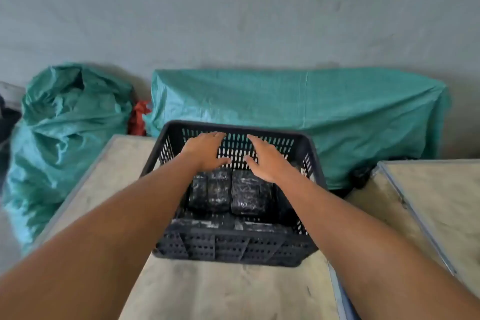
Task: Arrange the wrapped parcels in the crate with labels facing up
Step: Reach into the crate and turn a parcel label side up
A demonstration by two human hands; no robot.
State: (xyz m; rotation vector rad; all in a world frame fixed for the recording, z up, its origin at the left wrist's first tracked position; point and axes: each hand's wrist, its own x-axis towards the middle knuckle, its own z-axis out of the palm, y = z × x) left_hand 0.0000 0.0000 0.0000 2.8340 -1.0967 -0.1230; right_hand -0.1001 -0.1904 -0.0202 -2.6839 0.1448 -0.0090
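Note:
A black slotted plastic crate [233, 244] stands on a pale wooden table [223, 291]. Inside it lie several parcels wrapped in dark shiny film: one on the left [211, 191], one on the right [248, 196], and more along the near wall [207, 223]. No label is visible on them. My left hand [205, 150] hovers over the crate's far left part, fingers spread, holding nothing. Over the far right part my right hand [267, 161] is flat and empty too. Both forearms reach in across the near rim.
A second wooden table [439, 205] stands to the right, with a narrow gap between. Behind the crate is a long bundle covered in green tarp [298, 106]. A stuffed green sack [67, 125] sits at the left, a red item [139, 118] between them. A grey wall is behind.

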